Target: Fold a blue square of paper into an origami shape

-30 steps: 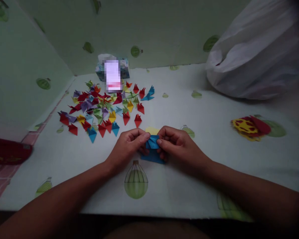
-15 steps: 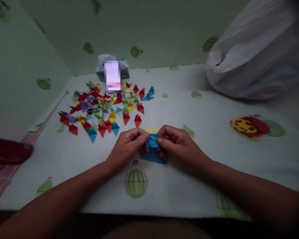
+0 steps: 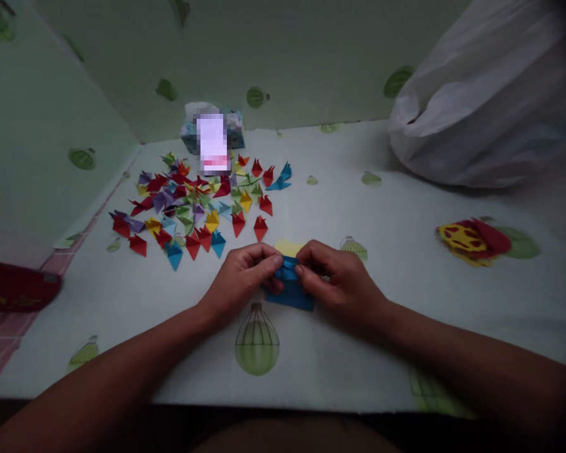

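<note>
Between both hands, near the table's middle, is a small partly folded piece of blue origami paper [image 3: 288, 269]. My left hand [image 3: 251, 269] pinches its left side between thumb and fingers. On its right side, the thumb and fingertips of my right hand [image 3: 336, 272] are closed on it too. Beneath the folded piece lies blue paper [image 3: 290, 297], flat on the table, with a bit of yellow paper [image 3: 290, 248] showing just beyond the hands. Many small folded paper cranes [image 3: 198, 236] in red, blue, yellow, green and purple are spread to the far left of my hands.
A phone [image 3: 212, 141] with a lit, blurred screen leans on a tissue box [image 3: 236, 130] behind the cranes. At the back right sits a white plastic bag [image 3: 476, 126]. Red and yellow cut-out pieces [image 3: 471, 240] lie on the right; a dark red object [image 3: 19, 286] is at the left edge.
The blue piece between my fingers has changed shape slightly, its front flap less visible. My right hand's fingers have shifted a little; the left hand stays almost in place.
</note>
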### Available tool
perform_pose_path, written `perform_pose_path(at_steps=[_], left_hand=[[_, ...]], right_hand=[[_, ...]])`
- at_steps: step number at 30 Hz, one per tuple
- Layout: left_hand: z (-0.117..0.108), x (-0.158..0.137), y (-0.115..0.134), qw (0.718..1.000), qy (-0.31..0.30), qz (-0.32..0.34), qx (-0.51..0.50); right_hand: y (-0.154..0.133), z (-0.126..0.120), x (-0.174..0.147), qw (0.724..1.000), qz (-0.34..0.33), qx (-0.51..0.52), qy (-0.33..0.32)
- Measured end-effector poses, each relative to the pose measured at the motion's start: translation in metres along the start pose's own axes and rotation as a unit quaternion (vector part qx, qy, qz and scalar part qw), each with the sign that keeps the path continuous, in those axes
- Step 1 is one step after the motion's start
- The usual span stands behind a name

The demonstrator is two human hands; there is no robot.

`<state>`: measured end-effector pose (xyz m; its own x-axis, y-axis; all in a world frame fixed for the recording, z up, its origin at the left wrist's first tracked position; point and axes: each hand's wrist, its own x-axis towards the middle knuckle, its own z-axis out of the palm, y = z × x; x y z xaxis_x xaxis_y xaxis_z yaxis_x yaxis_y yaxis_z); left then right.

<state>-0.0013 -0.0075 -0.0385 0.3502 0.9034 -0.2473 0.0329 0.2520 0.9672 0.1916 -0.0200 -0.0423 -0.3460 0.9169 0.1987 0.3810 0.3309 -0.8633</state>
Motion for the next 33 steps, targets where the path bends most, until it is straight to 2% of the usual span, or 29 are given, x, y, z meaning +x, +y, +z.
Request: perform_pose_path(at_steps=[6, 11, 15, 18, 21, 28, 33], left_hand=[[0.0009, -0.0008, 0.0019, 0.999, 0.003, 0.028, 0.025], [-0.0001, -0.0009, 0.0010, 1.000, 0.001, 0.020, 0.012], [-0.0007, -0.0007, 0.0020, 1.000, 0.002, 0.022, -0.004], [0.0005, -0.0012, 0.0042, 0.999, 0.025, 0.030, 0.018], [0.0026, -0.0022, 0.0061, 0.998, 0.039, 0.032, 0.046], [0.0028, -0.0028, 0.0074, 1.000, -0.008, 0.007, 0.015], [-0.0022, 0.0011, 0.0001, 1.000, -0.014, 0.003, -0.024]], right_hand=[[-0.0010, 0.0002, 0.0015, 0.984, 0.110, 0.138, -0.029], [-0.0034, 0.0015, 0.0006, 0.975, 0.128, 0.178, -0.034], [-0.0041, 0.0011, 0.0015, 0.948, 0.181, 0.256, -0.055], [-0.0030, 0.0008, 0.0031, 0.930, 0.201, 0.302, -0.059], [-0.0020, 0.0014, 0.0035, 0.930, 0.195, 0.303, -0.074], [-0.0051, -0.0008, 0.0030, 0.932, 0.215, 0.274, -0.097], [-0.0045, -0.0026, 0.0038, 0.929, 0.223, 0.289, -0.056]])
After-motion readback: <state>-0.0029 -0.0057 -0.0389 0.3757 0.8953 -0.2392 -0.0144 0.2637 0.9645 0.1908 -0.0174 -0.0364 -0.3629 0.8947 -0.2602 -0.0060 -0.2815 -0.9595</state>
